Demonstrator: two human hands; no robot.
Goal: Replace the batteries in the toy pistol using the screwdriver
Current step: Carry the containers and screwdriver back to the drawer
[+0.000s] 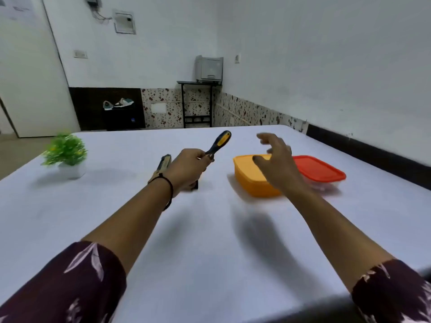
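White-walled room (326,66), pale table (210,229): left hand (186,167) grips the screwdriver (220,142), right hand (276,164) hovers spread.

A small green plant (65,148) in a white pot (72,170) stands at the bench's (210,241) far left. An orange box (249,180) sits right of centre, just beside a clear box with a red lid (320,170). Beyond, a printer (210,68) rests on a black stand (198,104).
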